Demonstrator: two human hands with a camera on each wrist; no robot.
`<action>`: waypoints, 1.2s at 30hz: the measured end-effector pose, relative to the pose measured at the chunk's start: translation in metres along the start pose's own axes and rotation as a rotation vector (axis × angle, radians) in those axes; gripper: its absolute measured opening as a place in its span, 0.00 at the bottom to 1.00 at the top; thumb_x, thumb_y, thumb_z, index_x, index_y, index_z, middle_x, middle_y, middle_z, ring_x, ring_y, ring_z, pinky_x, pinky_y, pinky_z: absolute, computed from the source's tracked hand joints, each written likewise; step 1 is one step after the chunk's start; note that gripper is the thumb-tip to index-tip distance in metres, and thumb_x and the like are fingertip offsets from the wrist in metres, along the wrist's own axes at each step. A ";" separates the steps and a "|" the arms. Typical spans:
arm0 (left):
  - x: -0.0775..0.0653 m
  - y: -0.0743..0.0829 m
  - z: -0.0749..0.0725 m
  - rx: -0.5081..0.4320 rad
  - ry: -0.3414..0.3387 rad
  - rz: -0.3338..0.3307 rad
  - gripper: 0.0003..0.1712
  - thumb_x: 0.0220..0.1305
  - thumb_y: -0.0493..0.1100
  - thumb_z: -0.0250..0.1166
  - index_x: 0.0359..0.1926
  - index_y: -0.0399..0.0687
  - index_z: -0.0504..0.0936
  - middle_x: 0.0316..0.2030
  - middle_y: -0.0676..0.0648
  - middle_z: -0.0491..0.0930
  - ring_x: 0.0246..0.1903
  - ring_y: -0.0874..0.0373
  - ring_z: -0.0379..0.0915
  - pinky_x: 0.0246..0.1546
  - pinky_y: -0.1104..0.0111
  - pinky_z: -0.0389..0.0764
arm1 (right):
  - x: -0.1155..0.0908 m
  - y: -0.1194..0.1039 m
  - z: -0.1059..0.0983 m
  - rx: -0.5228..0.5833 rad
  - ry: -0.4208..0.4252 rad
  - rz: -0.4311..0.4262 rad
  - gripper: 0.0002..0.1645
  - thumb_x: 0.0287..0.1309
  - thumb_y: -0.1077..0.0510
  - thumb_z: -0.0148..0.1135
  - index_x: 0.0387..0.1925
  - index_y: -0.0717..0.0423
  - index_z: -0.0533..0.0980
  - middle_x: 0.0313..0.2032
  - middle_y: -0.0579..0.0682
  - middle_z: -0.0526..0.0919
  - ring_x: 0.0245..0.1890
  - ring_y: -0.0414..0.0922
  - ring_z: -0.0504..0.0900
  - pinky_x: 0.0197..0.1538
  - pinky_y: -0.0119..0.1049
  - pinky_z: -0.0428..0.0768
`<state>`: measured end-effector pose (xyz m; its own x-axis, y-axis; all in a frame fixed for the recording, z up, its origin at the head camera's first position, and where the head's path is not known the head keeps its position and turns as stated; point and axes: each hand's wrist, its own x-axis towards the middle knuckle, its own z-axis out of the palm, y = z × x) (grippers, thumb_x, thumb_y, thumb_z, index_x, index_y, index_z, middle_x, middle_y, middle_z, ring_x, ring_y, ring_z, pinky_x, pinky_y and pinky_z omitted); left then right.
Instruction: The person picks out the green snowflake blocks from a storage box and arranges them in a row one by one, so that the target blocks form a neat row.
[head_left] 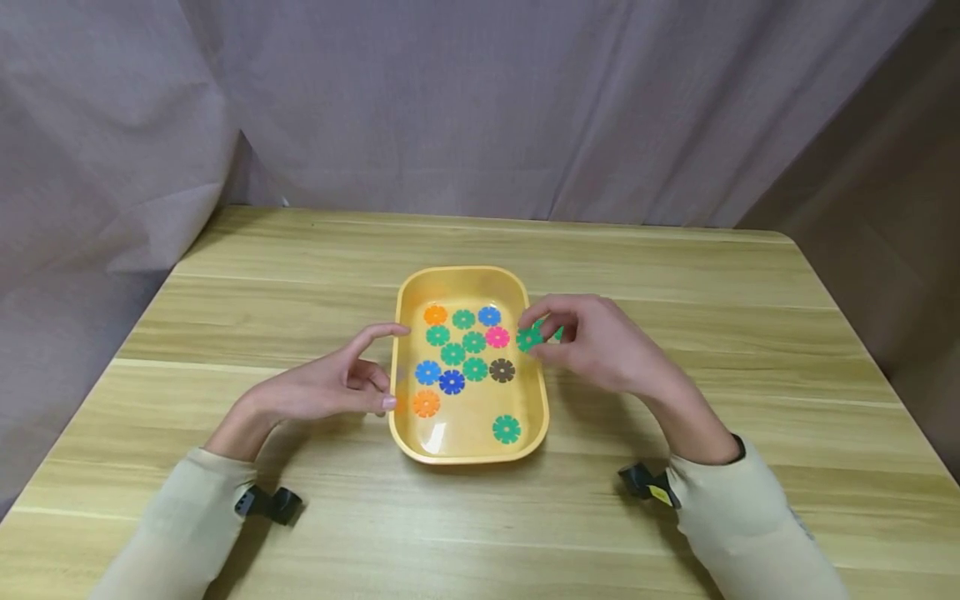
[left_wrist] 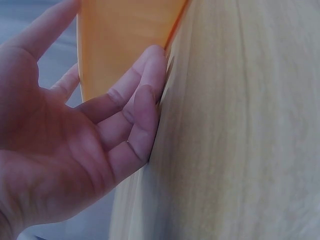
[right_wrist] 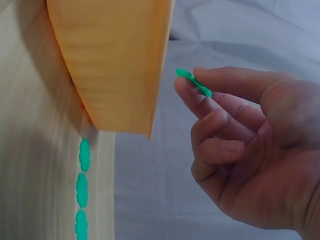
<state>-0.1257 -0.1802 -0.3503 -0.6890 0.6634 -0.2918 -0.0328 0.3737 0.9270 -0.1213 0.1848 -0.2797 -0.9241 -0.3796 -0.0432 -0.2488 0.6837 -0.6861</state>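
Observation:
A yellow tray [head_left: 468,448] lies on the table, with several notched plastic snowflake discs flat inside it. At its left side my left hand [head_left: 318,387] holds the wall, index finger and thumb at the rim. In the left wrist view the other fingers curl against the outer wall [left_wrist: 120,45]. Over the right rim my right hand [head_left: 611,346] pinches a green snowflake disc [head_left: 528,338] between thumb and index finger. The right wrist view shows that disc [right_wrist: 194,82] edge-on, lifted clear of the tray.
Green snowflake discs [right_wrist: 82,190] lie in a row on the table beyond the tray's right side, partly hidden by my right hand in the head view. The wooden table [head_left: 300,250] ends at a grey curtain [head_left: 420,108].

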 end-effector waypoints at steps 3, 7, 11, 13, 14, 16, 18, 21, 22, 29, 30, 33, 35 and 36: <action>0.000 -0.001 0.000 0.006 0.001 0.002 0.52 0.70 0.44 0.73 0.82 0.64 0.48 0.45 0.41 0.82 0.42 0.46 0.82 0.45 0.63 0.81 | -0.001 0.004 -0.006 0.022 0.024 0.013 0.16 0.59 0.63 0.75 0.49 0.49 0.86 0.37 0.51 0.87 0.35 0.50 0.80 0.38 0.35 0.76; 0.000 -0.001 0.000 0.008 0.005 -0.001 0.53 0.69 0.44 0.73 0.82 0.64 0.48 0.45 0.41 0.82 0.42 0.46 0.81 0.44 0.64 0.80 | -0.001 0.008 -0.012 0.034 0.047 0.015 0.17 0.59 0.64 0.75 0.50 0.49 0.86 0.37 0.52 0.87 0.34 0.50 0.78 0.37 0.34 0.75; 0.000 -0.001 0.001 -0.001 0.005 -0.012 0.53 0.69 0.44 0.73 0.82 0.66 0.48 0.46 0.41 0.82 0.42 0.46 0.81 0.44 0.64 0.80 | -0.002 0.012 -0.018 0.038 0.054 0.021 0.18 0.60 0.63 0.76 0.51 0.50 0.86 0.38 0.52 0.87 0.34 0.49 0.77 0.35 0.33 0.74; 0.000 -0.001 0.001 -0.006 0.000 -0.011 0.53 0.70 0.44 0.73 0.82 0.65 0.47 0.46 0.41 0.82 0.42 0.46 0.81 0.44 0.64 0.80 | -0.002 0.014 -0.020 0.039 0.060 0.030 0.18 0.60 0.62 0.76 0.52 0.51 0.85 0.38 0.52 0.87 0.34 0.48 0.76 0.34 0.33 0.73; 0.000 -0.001 0.001 -0.006 -0.002 -0.009 0.53 0.70 0.44 0.73 0.82 0.65 0.47 0.46 0.41 0.82 0.42 0.46 0.81 0.44 0.64 0.80 | -0.002 0.015 -0.022 0.042 0.062 0.035 0.18 0.60 0.61 0.77 0.52 0.51 0.85 0.38 0.52 0.87 0.34 0.48 0.76 0.33 0.32 0.73; 0.000 -0.002 0.000 -0.008 -0.004 -0.005 0.53 0.70 0.44 0.73 0.82 0.64 0.47 0.46 0.40 0.82 0.42 0.46 0.81 0.44 0.64 0.80 | -0.002 0.017 -0.025 0.050 0.072 0.046 0.18 0.60 0.60 0.77 0.52 0.51 0.85 0.38 0.52 0.87 0.33 0.47 0.76 0.32 0.32 0.72; 0.000 -0.002 0.000 -0.010 -0.005 -0.003 0.53 0.70 0.44 0.73 0.82 0.64 0.47 0.46 0.40 0.82 0.42 0.46 0.81 0.45 0.63 0.81 | -0.002 0.021 -0.027 0.054 0.081 0.051 0.18 0.60 0.59 0.77 0.53 0.51 0.85 0.39 0.52 0.87 0.32 0.47 0.76 0.32 0.32 0.72; 0.000 -0.001 0.001 -0.009 -0.003 -0.007 0.53 0.70 0.44 0.73 0.82 0.65 0.47 0.46 0.40 0.82 0.43 0.45 0.82 0.46 0.63 0.81 | -0.002 0.026 -0.031 0.056 0.091 0.061 0.19 0.61 0.58 0.77 0.53 0.51 0.84 0.39 0.53 0.86 0.32 0.46 0.76 0.31 0.32 0.72; 0.000 -0.001 0.001 -0.007 -0.003 -0.010 0.53 0.70 0.44 0.73 0.82 0.65 0.47 0.46 0.40 0.82 0.43 0.45 0.82 0.46 0.63 0.81 | -0.001 0.027 -0.033 0.056 0.092 0.064 0.19 0.61 0.58 0.77 0.54 0.52 0.84 0.40 0.53 0.86 0.32 0.46 0.76 0.30 0.32 0.72; 0.000 -0.001 0.001 -0.001 -0.004 -0.005 0.53 0.70 0.44 0.73 0.82 0.64 0.47 0.46 0.40 0.82 0.43 0.45 0.82 0.46 0.63 0.81 | 0.001 0.042 -0.040 0.062 0.118 0.094 0.21 0.62 0.58 0.76 0.56 0.52 0.83 0.39 0.53 0.84 0.30 0.42 0.76 0.29 0.32 0.71; 0.000 -0.001 0.001 -0.001 -0.003 -0.006 0.53 0.70 0.44 0.73 0.82 0.64 0.47 0.46 0.41 0.82 0.43 0.45 0.82 0.45 0.63 0.81 | 0.001 0.044 -0.042 0.062 0.120 0.101 0.21 0.62 0.58 0.76 0.56 0.52 0.83 0.39 0.53 0.83 0.30 0.41 0.76 0.29 0.32 0.71; 0.000 -0.001 0.001 -0.003 -0.002 -0.006 0.53 0.69 0.44 0.73 0.82 0.65 0.47 0.46 0.41 0.82 0.42 0.45 0.82 0.45 0.64 0.81 | 0.002 0.050 -0.044 0.060 0.121 0.121 0.22 0.62 0.58 0.76 0.57 0.52 0.83 0.40 0.53 0.83 0.30 0.41 0.76 0.30 0.33 0.71; 0.000 -0.001 0.000 -0.003 -0.003 -0.001 0.53 0.69 0.44 0.73 0.82 0.63 0.47 0.45 0.41 0.82 0.42 0.46 0.81 0.45 0.64 0.81 | 0.003 0.053 -0.046 0.053 0.119 0.133 0.22 0.63 0.57 0.75 0.58 0.52 0.82 0.40 0.53 0.83 0.31 0.41 0.75 0.30 0.33 0.71; 0.000 -0.001 0.000 -0.005 -0.003 -0.001 0.53 0.69 0.44 0.73 0.82 0.63 0.47 0.45 0.41 0.82 0.42 0.46 0.81 0.44 0.64 0.81 | 0.003 0.055 -0.047 0.050 0.117 0.139 0.22 0.63 0.57 0.75 0.58 0.52 0.82 0.40 0.53 0.83 0.31 0.41 0.76 0.30 0.33 0.71</action>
<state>-0.1254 -0.1800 -0.3510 -0.6869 0.6650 -0.2931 -0.0368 0.3710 0.9279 -0.1511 0.2503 -0.2832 -0.9768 -0.2065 -0.0568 -0.1046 0.6913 -0.7150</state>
